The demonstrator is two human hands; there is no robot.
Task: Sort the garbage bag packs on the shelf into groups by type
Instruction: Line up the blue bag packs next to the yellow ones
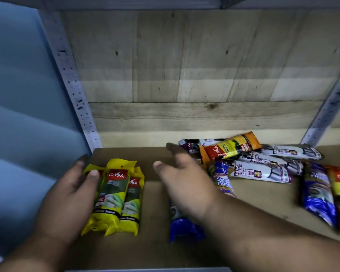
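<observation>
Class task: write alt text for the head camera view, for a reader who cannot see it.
Two bare hands work over a shelf: the left hand rests on grouped yellow packs, while the open right hand reaches toward a mixed pile of packs. A blue pack lies beneath the right wrist.

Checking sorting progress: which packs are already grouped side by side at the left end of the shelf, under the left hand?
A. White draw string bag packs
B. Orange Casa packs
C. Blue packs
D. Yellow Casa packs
D: the yellow Casa packs lie side by side under the left hand.
</observation>
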